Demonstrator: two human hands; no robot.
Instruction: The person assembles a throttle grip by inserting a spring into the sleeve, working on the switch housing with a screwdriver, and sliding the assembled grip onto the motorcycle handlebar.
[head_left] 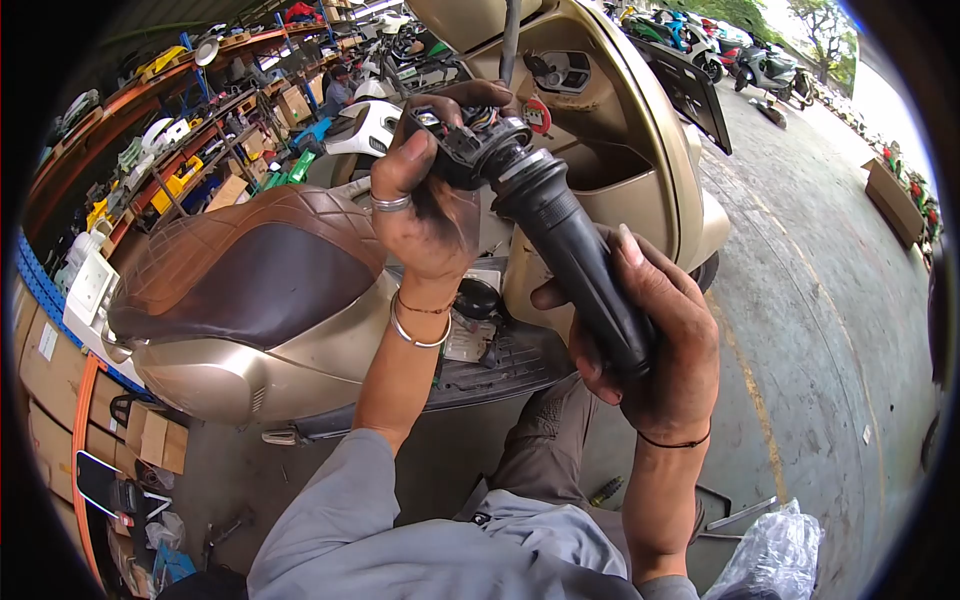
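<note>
Floor [820, 350] spreads beyond the right hand [672, 335], wrapped round a grip [585, 260]; left hand [428, 205] clasps the housing [466, 150]; twisting might strain exposed wires [487, 119].

Site: motor-scooter repair workshop. Landmark: gold scooter [340, 348], seat in quilted brown. Evidence: left of and beyond gold scooter, long shelving [112, 115] crammed with loose parts, yellow and white pieces among them. Near gold scooter's tail, cardboard boxes [157, 440]. Beyond gold scooter to the right, parked scooters [772, 72]. Right of gold scooter, grey floor [820, 300] bears a worn yellow line [752, 402].
</note>
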